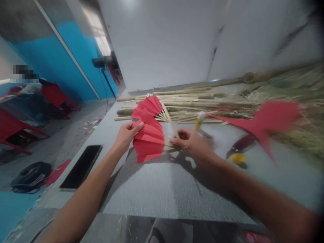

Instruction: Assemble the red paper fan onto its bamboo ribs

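Observation:
A red pleated paper fan [149, 143] with thin bamboo ribs is spread just above the table. My left hand [127, 135] is closed on the fan's left paper edge, thumb on top. Where the ribs come together at the right, my right hand [191, 141] pinches their narrow end. One wider bamboo strip [169, 118] slants up and away from those fingers. Beyond the right hand stands a glue stick [199, 120] with a white top and yellow body. Its yellow cap [238, 158] lies to the right, beside a dark red-handled tool [243, 143].
Bamboo sticks [187, 101] lie along the table's back by the wall. A cut red sheet [265, 121] and shredded bamboo fibres [306, 84] are at the right. A black phone [81, 167] rests at the left edge. Red chairs [57, 96] and a dark bag [31, 175] stand on the floor.

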A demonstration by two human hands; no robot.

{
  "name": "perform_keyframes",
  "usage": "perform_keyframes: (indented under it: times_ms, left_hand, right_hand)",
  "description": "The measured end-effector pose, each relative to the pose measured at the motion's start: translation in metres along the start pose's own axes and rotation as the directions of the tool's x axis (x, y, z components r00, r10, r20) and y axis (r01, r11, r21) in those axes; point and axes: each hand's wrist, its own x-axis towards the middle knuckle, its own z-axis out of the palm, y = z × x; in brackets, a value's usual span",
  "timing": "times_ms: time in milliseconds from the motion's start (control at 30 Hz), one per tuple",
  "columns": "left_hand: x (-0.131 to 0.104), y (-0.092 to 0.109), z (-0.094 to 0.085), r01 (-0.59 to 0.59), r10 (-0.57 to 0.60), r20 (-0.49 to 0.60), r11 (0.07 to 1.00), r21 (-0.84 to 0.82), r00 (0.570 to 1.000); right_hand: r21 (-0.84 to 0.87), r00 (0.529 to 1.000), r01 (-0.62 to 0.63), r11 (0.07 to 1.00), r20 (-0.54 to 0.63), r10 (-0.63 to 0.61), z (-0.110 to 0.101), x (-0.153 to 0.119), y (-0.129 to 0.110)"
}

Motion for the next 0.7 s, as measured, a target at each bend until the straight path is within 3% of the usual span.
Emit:
perform_keyframes:
  times_ms: [167,267,400,500,700]
  left_hand:
    - [0.003,0.006,-0.008,0.155,-0.153,0.051,0.986,-0.053,0.987]
    - [0.003,0.011,-0.013,0.177,-0.173,0.075,0.983,-0.053,0.982]
    - [0.000,0.012,-0.013,0.068,-0.070,0.165,0.997,0.020,0.984]
    - [-0.001,0.009,-0.011,-0.055,0.046,0.119,0.996,0.076,0.992]
    - [0.001,0.004,-0.008,-0.191,0.182,0.093,0.977,0.098,0.979]
  right_hand:
    - [0.017,1.000,-0.006,1.000,0.024,0.006,0.001,0.000,-0.001]
    - [0.064,0.999,-0.004,0.998,0.046,0.001,0.001,0.000,0.000]
    - [0.050,0.998,0.007,0.999,0.061,-0.010,0.001,0.002,0.003]
    - [0.050,0.996,-0.012,0.999,0.087,0.008,0.001,0.004,0.006]
    - [-0.009,0.996,-0.035,0.999,0.077,0.035,-0.001,0.003,0.003]
